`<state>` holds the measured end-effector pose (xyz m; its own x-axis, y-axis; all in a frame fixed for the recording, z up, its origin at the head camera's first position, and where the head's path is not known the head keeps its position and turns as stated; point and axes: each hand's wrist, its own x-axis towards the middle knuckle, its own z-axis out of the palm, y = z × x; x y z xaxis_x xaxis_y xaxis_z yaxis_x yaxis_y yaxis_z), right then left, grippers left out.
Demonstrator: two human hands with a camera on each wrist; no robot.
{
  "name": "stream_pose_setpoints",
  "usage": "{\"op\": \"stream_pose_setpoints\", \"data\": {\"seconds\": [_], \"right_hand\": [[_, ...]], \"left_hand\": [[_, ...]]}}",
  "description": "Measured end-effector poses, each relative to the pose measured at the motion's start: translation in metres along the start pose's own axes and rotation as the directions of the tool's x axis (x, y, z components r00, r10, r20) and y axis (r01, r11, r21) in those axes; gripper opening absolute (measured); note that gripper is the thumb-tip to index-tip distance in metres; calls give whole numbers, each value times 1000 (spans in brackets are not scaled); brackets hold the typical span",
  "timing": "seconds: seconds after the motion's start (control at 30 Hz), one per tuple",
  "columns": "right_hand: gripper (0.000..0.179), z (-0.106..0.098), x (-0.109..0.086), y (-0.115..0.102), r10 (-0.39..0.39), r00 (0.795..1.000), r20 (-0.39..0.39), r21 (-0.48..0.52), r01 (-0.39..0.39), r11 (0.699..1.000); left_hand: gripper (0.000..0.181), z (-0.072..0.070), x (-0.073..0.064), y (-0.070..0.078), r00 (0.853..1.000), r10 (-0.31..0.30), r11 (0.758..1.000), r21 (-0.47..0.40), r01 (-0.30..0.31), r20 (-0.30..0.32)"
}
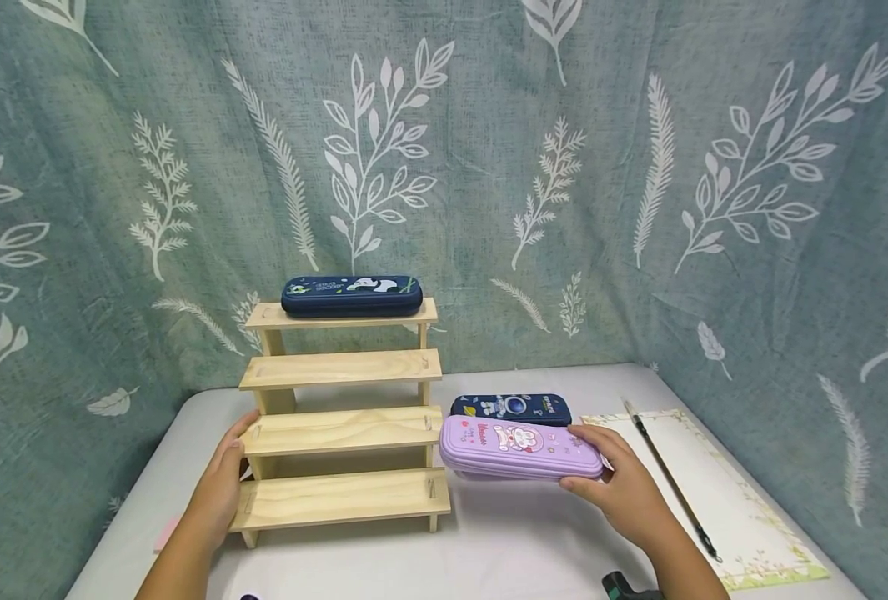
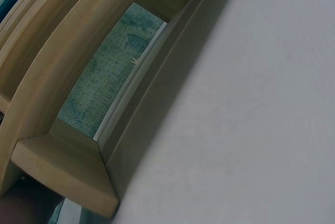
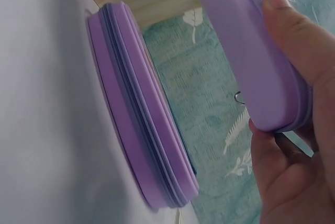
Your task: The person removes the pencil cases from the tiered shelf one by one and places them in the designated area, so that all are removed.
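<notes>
A stepped wooden display shelf (image 1: 342,433) stands at the left, a navy panda pencil case (image 1: 352,297) lying on its top tier. My left hand (image 1: 220,483) holds the shelf's left side near the lower tiers; part of it is hidden behind the wood. My right hand (image 1: 619,479) grips the right end of a lilac pencil case (image 1: 519,448) with a cartoon print, raised above the table beside the shelf. Another purple pencil case (image 3: 138,109) sits beneath it in the right wrist view. Behind, a navy space-print pencil case (image 1: 514,406) is partly covered.
On the right lie a bordered paper sheet (image 1: 744,508) and a writing brush (image 1: 672,479). A dark object (image 1: 618,585) is by my right forearm, and a pink item (image 1: 166,535) by the left one. Patterned green cloth (image 1: 474,183) hangs around the white table (image 1: 338,567).
</notes>
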<state>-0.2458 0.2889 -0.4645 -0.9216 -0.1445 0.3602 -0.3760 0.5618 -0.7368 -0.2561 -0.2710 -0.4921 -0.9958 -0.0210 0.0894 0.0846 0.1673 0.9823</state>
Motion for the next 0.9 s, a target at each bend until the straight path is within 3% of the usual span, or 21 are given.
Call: {"op": "stream_pose_setpoints", "data": {"seconds": [0.33,0.77,0.9], "right_hand": [[75,-6,-7,13,50,999,21,-37,-49,998],[73,-6,-14,38,12,998,63,-137,-3,991],[71,-4,-16,43,-32,997,71,-149,42,988]], "left_hand": [[55,-2,0,-1,1000,5,1000,26,-5,4],[56,0,0,0,1000,-6,1000,22,6,9],[55,-2,0,-2,1000,-19,999,28,19,6]]}}
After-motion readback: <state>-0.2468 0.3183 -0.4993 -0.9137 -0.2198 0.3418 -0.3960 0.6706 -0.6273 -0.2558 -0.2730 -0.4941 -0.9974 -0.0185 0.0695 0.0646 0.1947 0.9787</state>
